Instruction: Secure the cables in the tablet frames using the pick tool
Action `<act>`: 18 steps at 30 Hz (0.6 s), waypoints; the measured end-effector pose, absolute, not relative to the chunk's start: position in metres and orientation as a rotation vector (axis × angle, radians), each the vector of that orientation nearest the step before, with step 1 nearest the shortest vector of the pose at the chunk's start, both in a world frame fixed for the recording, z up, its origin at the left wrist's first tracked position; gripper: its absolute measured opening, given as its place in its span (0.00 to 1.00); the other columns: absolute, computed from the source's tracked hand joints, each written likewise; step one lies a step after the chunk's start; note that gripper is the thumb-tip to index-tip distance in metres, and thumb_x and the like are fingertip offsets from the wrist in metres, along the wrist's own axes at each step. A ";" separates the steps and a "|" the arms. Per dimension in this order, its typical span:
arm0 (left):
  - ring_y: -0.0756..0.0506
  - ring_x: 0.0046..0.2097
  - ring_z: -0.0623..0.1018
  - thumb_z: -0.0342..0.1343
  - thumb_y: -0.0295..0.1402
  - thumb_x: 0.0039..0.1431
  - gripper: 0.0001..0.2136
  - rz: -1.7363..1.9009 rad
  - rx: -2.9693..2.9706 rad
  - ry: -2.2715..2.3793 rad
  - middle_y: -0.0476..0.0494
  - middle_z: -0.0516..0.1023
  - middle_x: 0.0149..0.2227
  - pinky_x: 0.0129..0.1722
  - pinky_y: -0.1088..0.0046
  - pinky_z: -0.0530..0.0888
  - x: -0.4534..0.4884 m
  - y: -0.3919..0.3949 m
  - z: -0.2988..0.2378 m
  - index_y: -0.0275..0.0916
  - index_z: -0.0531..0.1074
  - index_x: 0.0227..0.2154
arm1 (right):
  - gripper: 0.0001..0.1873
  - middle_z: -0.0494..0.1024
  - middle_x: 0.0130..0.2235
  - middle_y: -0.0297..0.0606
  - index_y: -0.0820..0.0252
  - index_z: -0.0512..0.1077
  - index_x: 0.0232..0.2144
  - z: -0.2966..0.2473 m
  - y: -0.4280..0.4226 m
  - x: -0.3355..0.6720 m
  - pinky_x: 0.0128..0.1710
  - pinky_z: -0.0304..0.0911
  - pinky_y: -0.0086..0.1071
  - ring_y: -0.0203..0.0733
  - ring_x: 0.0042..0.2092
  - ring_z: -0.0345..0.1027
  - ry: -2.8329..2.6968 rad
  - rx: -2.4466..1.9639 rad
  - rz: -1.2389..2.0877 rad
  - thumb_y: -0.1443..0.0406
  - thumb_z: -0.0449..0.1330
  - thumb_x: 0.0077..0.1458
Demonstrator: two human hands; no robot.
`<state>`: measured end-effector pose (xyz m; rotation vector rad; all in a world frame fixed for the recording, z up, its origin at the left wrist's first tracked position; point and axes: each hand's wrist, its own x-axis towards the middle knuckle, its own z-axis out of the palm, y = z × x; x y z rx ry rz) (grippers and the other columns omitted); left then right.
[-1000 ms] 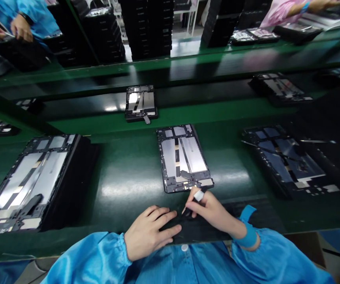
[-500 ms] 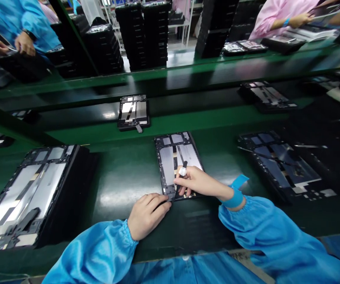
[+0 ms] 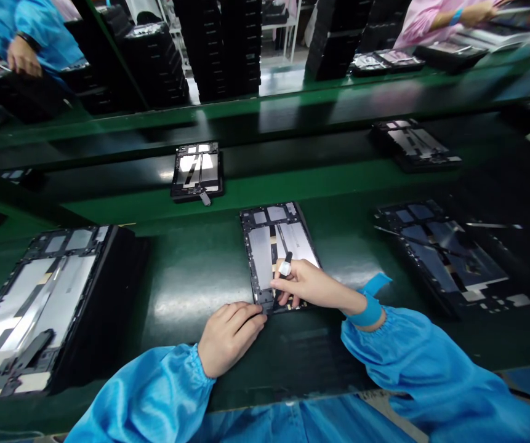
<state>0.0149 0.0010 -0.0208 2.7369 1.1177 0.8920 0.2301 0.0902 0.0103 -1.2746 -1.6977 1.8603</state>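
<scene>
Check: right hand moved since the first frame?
Yes, forward: the right hand sat at the near edge of the tablet housing; now it reaches over the housing's near end.

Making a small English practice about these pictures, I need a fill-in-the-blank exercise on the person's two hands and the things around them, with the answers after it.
1. The thin tool in the right hand is ____.
2. The left hand touches the ____ corner of the dark rectangular tablet frame.
3. That frame lies on a glossy ____ work surface.
4. A ____ strap circles the right wrist.

Answers: black; lower left; green; blue.
</scene>
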 end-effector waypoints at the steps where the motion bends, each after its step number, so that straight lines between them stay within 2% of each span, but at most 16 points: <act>1: 0.47 0.43 0.76 0.55 0.27 0.65 0.06 0.891 2.735 1.117 0.44 0.79 0.42 0.42 0.71 0.73 0.015 0.001 -0.021 0.36 0.73 0.43 | 0.12 0.77 0.22 0.34 0.60 0.67 0.29 0.010 0.090 0.230 0.18 0.69 0.24 0.40 0.24 0.76 -1.700 -1.274 1.859 0.59 0.63 0.54; 9: 0.47 0.43 0.76 0.55 0.27 0.64 0.06 0.880 2.747 1.111 0.44 0.79 0.43 0.42 0.71 0.72 0.014 0.000 -0.023 0.36 0.73 0.43 | 0.15 0.77 0.22 0.34 0.59 0.67 0.29 0.011 0.089 0.231 0.18 0.70 0.26 0.43 0.26 0.77 -1.712 -1.294 1.842 0.55 0.64 0.53; 13: 0.46 0.44 0.75 0.54 0.27 0.65 0.07 0.847 2.771 1.118 0.44 0.79 0.44 0.43 0.70 0.72 0.013 -0.001 -0.023 0.36 0.72 0.45 | 0.13 0.78 0.22 0.34 0.59 0.67 0.29 0.010 0.089 0.231 0.18 0.70 0.26 0.42 0.25 0.77 -1.715 -1.302 1.835 0.56 0.64 0.54; 18: 0.44 0.47 0.74 0.44 0.24 0.69 0.14 0.665 2.937 1.088 0.41 0.77 0.47 0.43 0.68 0.72 0.012 -0.001 -0.017 0.36 0.69 0.53 | 0.12 0.78 0.22 0.34 0.59 0.67 0.28 0.010 0.089 0.229 0.18 0.69 0.26 0.42 0.25 0.77 -1.722 -1.295 1.816 0.58 0.63 0.54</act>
